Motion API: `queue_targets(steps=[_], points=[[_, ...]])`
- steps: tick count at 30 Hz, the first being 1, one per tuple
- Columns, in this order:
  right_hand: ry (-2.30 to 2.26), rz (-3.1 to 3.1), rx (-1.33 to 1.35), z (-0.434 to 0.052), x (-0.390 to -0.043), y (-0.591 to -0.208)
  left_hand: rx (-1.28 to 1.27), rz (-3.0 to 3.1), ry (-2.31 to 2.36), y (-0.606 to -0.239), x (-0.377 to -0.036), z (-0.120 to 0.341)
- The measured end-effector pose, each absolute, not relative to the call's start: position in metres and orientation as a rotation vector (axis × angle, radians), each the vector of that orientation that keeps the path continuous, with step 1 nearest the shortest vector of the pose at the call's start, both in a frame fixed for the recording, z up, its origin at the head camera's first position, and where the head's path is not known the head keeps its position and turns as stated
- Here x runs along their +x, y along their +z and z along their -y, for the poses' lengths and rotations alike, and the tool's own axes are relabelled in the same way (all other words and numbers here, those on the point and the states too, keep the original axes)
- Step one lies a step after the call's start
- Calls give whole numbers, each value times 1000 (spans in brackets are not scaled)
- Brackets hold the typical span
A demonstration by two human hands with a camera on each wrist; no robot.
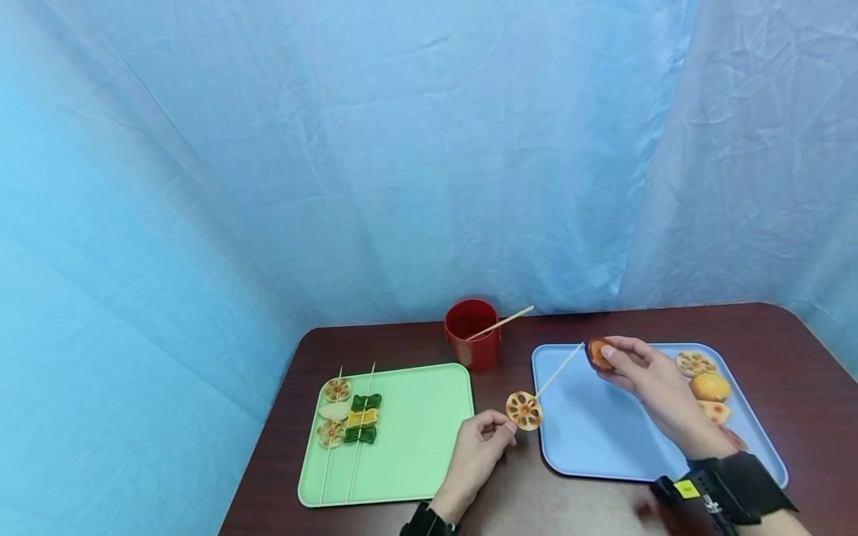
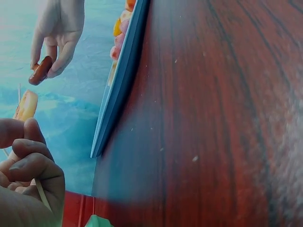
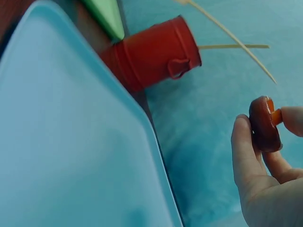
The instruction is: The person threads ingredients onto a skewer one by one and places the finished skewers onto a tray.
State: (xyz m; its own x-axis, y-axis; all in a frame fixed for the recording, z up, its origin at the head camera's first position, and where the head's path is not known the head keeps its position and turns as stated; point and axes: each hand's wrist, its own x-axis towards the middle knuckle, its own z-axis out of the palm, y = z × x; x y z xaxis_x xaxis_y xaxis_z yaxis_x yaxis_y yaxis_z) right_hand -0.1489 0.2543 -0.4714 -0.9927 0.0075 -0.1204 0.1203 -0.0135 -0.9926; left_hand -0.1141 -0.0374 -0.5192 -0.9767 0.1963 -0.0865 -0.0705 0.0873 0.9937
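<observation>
Left hand point(image 1: 477, 449) was seen pinching a thin wooden skewer point(image 1: 558, 370) carrying a lotus-root slice point(image 1: 523, 411); a brown mushroom-like piece point(image 1: 598, 353) was pinched by the right hand point(image 1: 646, 380).

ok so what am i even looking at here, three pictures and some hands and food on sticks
These are one moment seen by three cameras that a person wears: one on the head, looking down at the table, and one on each wrist. No machine, just two bare hands. The left hand pinches a thin wooden stick with a lotus root slice already on it. The right hand holds a brown mushroom-like piece at the stick's tip; the right wrist view shows it between the fingers. On the table lie a green tray with two filled sticks, a blue tray with loose food, and a red cup holding a spare stick.
</observation>
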Motion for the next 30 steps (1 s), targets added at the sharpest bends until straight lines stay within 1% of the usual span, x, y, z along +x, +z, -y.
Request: queue_targets(steps=[5,11,21,30], points=[[-2318,-1936,133,-252,-152,-471,163,-2159,1982,-518,-112,37],[-2336,-1895,149,-250,-155,-470,174,-2162,1972,-518,-111,37],[-2292,-2062,115,-244,-153,-471,190,-2202,1925,-518,-111,37],[-2102,-2356,140,-241,-151,-470,178,-2198,1921,-519,-111,40]])
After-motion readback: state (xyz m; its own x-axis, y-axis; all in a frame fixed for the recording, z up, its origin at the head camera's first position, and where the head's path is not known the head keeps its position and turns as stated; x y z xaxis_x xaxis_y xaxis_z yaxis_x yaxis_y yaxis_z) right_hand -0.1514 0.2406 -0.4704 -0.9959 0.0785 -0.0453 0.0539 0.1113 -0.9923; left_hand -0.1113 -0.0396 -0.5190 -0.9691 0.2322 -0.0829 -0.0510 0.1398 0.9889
